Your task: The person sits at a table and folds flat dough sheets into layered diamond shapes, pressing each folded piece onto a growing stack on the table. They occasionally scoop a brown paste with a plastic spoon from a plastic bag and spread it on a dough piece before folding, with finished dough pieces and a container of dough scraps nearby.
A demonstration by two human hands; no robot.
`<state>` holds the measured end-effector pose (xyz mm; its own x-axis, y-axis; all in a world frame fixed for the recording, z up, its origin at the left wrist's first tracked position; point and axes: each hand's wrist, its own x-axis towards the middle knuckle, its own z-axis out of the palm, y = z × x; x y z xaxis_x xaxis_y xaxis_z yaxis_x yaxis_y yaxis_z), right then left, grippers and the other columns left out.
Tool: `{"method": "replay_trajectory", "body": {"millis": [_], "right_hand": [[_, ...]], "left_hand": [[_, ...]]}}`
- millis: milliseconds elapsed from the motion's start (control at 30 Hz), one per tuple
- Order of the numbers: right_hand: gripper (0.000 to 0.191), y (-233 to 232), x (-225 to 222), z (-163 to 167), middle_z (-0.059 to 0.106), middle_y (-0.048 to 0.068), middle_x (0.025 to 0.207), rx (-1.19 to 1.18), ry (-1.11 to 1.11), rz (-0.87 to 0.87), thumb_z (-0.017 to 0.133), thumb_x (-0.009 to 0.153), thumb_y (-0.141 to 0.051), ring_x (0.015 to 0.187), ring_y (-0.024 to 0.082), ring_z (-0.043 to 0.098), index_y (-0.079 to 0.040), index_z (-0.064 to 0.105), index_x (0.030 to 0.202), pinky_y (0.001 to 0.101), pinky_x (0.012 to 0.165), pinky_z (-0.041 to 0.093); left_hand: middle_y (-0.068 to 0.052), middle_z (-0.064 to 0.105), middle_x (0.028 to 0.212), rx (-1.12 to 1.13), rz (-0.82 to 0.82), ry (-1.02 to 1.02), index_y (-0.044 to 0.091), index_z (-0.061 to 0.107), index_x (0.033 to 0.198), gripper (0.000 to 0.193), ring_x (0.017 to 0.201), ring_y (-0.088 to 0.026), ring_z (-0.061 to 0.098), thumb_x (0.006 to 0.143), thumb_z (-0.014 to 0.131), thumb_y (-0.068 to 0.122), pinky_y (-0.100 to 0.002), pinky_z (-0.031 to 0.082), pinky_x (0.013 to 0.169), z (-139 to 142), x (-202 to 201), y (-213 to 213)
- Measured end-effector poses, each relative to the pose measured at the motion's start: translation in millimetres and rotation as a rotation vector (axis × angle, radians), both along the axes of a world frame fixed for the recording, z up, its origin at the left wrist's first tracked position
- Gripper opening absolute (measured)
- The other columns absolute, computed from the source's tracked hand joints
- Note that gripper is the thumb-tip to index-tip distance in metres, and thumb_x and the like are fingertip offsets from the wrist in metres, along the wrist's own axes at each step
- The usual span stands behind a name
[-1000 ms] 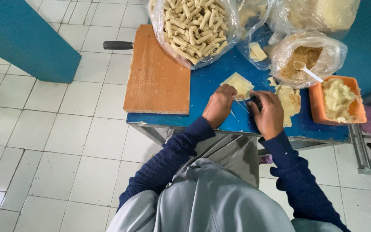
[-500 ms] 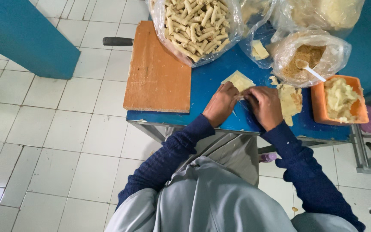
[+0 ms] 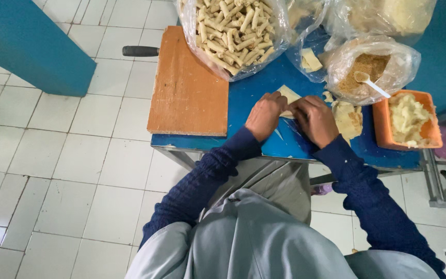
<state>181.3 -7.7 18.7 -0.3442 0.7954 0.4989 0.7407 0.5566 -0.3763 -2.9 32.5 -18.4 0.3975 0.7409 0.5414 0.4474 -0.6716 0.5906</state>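
A person's left hand [image 3: 265, 114] and right hand [image 3: 313, 119] meet over a pale pastry sheet [image 3: 288, 95] near the middle of the blue tabletop [image 3: 256, 88], fingers curled down onto the sheet and pressing on its near part, wrists angled inward from dark blue sleeves. Open blue surface lies just before the hands toward the near edge. A wooden board [image 3: 187, 85] fills the left end, reaching that edge. Behind, a clear bag of rolled pieces [image 3: 233, 31] crowds in; a stack of sheets [image 3: 349, 119] lies just right of the right hand, and an orange tub of filling [image 3: 408, 120] sits near the right edge.
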Motion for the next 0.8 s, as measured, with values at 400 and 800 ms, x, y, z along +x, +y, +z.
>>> {"method": "replay_trajectory", "body": {"millis": [400, 800], "right_hand": [[0.015, -0.3, 2.7, 7.2, 0.067, 0.012, 0.099, 0.015, -0.057, 0.092, 0.075, 0.091, -0.013, 0.098, 0.034, 0.063, -0.004, 0.07, 0.102, 0.0436, 0.085, 0.051], [0.013, 14.2, 9.2, -2.6, 0.066, 0.012, 0.097, 0.007, -0.082, 0.098, 0.075, 0.092, -0.016, 0.097, 0.034, 0.061, -0.005, 0.072, 0.099, 0.0428, 0.086, 0.05]], "left_hand": [[-0.019, 0.053, 0.107, -0.029, -0.061, -0.057, 0.0, 0.06, 0.087, 0.008, 0.103, -0.041, 0.058, 0.083, 0.067, 0.001, -0.048, 0.049, 0.086, 3.3, -3.1, -7.8], [-0.018, 0.053, 0.109, -0.1, -0.089, -0.149, 0.001, 0.057, 0.097, 0.023, 0.101, -0.045, 0.059, 0.076, 0.064, -0.007, -0.049, 0.05, 0.082, 10.5, -8.9, -14.0]]}}
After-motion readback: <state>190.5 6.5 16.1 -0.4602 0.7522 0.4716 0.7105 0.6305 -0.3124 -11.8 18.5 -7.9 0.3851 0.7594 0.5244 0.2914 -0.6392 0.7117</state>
